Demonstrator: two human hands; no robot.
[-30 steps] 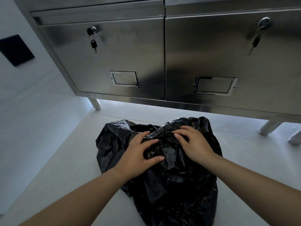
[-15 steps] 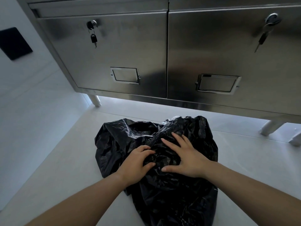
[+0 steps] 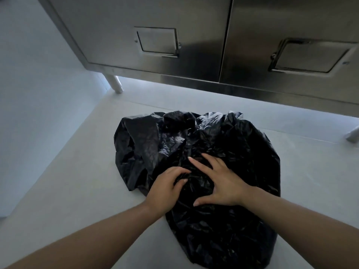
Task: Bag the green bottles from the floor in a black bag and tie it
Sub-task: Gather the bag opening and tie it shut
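Observation:
A crumpled black plastic bag [image 3: 229, 144] lies bulging on the pale floor in the middle of the head view. My left hand [image 3: 165, 188] sits on its near left side, fingers curled into the plastic and gripping a fold. My right hand [image 3: 219, 183] lies flat on top of the bag just beside it, fingers straight and spread, thumb stretched toward me. No green bottles show; whatever is inside the bag is hidden by the plastic.
A stainless steel cabinet [image 3: 194, 35] with two doors and recessed handles stands on short legs [image 3: 115, 84] right behind the bag. A white wall [image 3: 38, 94] closes off the left side. Bare floor [image 3: 77, 191] lies left of the bag.
The camera has tilted down and closer, so the cabinet keys left the view. My left fingers curled into the plastic, and my right hand flattened and slid toward the bag's middle.

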